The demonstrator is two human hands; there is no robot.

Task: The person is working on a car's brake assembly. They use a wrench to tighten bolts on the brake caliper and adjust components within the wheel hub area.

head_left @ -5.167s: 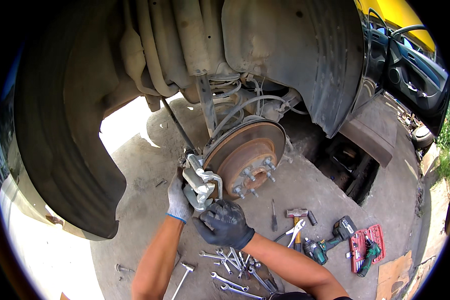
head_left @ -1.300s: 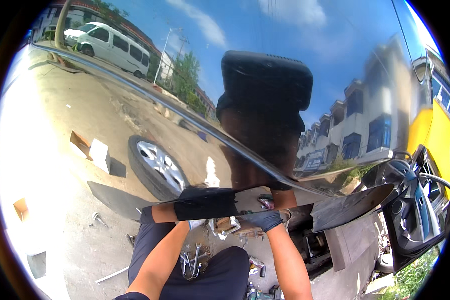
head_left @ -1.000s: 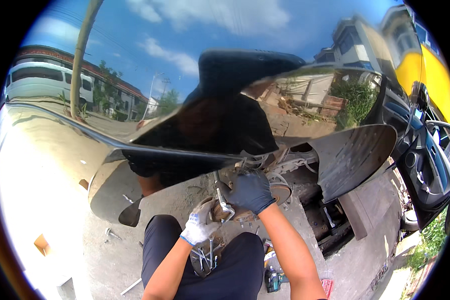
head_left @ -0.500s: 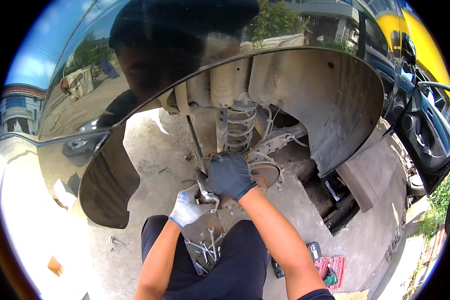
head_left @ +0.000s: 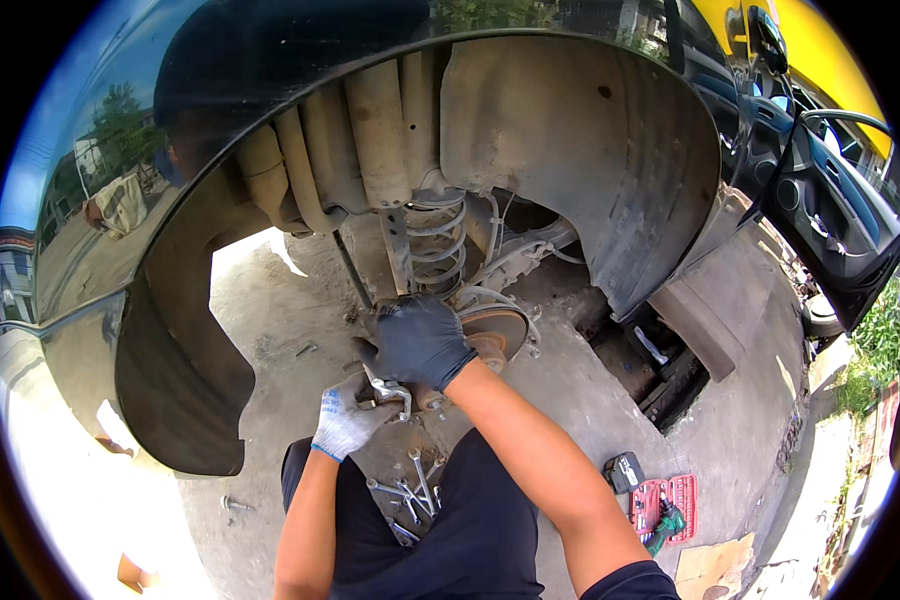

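My left hand (head_left: 352, 415), in a white knit glove with blue print, is closed around a curved silver metal piece (head_left: 394, 396) low in the wheel well. My right hand (head_left: 420, 340), in a black glove, is curled just above it, fingers bent toward the left hand. What those fingers hold is hidden. A dark rod (head_left: 353, 270) slants down from the wheel well to the right hand. Just right of that hand are the brake disc (head_left: 505, 325) and its hub. Behind stands a coil spring (head_left: 438, 240).
Several wrenches (head_left: 415, 485) lie on the ground between my legs. At right are a red tool case (head_left: 682, 500), a green power tool (head_left: 667, 525) and a black battery (head_left: 624, 472). A pit (head_left: 670, 385) opens beside the car. A bolt (head_left: 233, 503) lies at left; the fender arches overhead.
The view has tilted and shifted, so the wheel arch fills more of it. Both hands stay together at the same spot by the rod's lower end, with little visible movement.
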